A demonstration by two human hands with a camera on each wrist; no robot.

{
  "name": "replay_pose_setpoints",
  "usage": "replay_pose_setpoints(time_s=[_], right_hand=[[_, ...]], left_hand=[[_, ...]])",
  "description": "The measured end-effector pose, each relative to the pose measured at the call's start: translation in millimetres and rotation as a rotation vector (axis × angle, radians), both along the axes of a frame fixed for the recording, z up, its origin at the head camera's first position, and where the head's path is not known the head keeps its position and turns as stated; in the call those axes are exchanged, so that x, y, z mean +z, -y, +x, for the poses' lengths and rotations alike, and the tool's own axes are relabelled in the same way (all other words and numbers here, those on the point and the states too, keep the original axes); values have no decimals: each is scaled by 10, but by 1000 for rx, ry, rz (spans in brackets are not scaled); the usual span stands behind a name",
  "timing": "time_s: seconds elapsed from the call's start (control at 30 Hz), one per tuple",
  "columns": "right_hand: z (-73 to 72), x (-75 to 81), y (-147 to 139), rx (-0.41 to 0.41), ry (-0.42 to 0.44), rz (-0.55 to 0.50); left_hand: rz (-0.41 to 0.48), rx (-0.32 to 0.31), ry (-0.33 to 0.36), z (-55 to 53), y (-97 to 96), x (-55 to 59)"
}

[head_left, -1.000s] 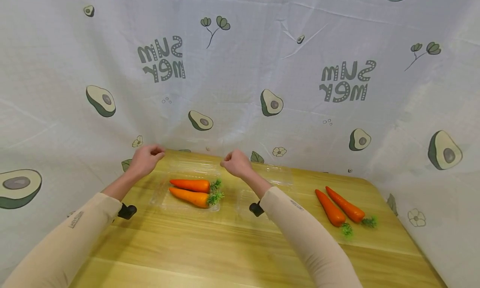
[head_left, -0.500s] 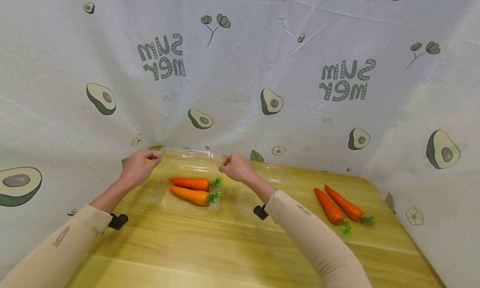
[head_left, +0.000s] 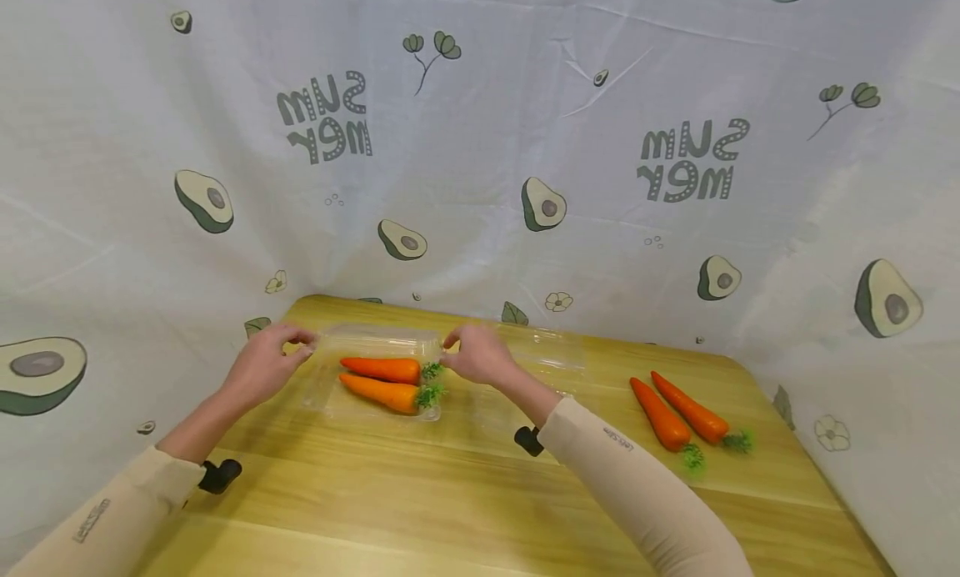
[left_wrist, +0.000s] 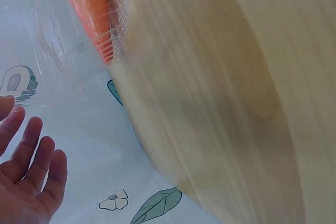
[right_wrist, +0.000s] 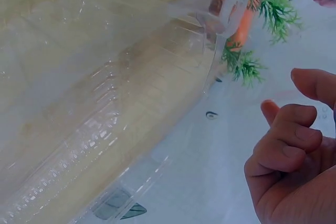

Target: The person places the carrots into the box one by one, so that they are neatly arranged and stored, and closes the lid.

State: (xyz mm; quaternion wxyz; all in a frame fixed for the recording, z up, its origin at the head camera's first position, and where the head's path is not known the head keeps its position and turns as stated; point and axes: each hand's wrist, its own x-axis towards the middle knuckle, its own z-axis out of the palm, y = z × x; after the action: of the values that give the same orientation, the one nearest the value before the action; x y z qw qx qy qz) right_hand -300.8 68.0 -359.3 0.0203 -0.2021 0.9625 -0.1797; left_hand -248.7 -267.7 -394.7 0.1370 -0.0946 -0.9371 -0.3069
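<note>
Two orange carrots with green tops, an upper carrot (head_left: 381, 368) and a lower carrot (head_left: 382, 393), lie side by side in a clear plastic container (head_left: 318, 398). Its hinged lid (head_left: 378, 335) stands tilted up behind them. My left hand (head_left: 262, 362) pinches the lid's left edge between thumb and forefinger; the other fingers are loosely bent in the left wrist view. At the lid's right edge, my right hand (head_left: 480, 356) holds it with thumb and forefinger. The clear plastic hardly shows between those fingers in the right wrist view.
A second clear container (head_left: 491, 410) with its lid (head_left: 547, 348) laid back sits right of the first, partly under my right forearm. Two more carrots, a left one (head_left: 660, 414) and a right one (head_left: 690, 406), lie on the wooden table (head_left: 420, 494). A printed curtain (head_left: 480, 143) hangs behind.
The lid has risen from lying back behind the carrots and swung forward toward them. My left hand has come down and nearer with it; my right hand has lowered slightly.
</note>
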Motion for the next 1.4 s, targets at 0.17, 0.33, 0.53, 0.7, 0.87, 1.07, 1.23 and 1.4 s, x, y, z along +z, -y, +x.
replay_pose_setpoints(time_s=[0.17, 0.33, 0.53, 0.7, 0.87, 1.07, 1.23, 1.4], right_hand=[[66, -61, -15, 11, -1, 50], [140, -102, -9, 26, 0, 117], [226, -149, 21, 57, -63, 266], [261, -194, 25, 58, -70, 272], [293, -218, -19, 56, -44, 204], [326, -209, -93, 44, 18, 100], [345, -194, -122, 68, 151, 44], [355, -234, -77, 87, 176, 69]], left_hand=[[-8, -40, 10, 109, 8, -59], [-20, -65, 36, 195, 23, -116], [-23, -83, 49, 266, 29, -186], [-13, -109, 70, 321, 26, -249], [12, -118, 91, 335, 13, -282], [46, -101, 133, 314, -13, -245], [38, -96, 145, 310, -37, -211], [51, -88, 157, 309, -61, -200]])
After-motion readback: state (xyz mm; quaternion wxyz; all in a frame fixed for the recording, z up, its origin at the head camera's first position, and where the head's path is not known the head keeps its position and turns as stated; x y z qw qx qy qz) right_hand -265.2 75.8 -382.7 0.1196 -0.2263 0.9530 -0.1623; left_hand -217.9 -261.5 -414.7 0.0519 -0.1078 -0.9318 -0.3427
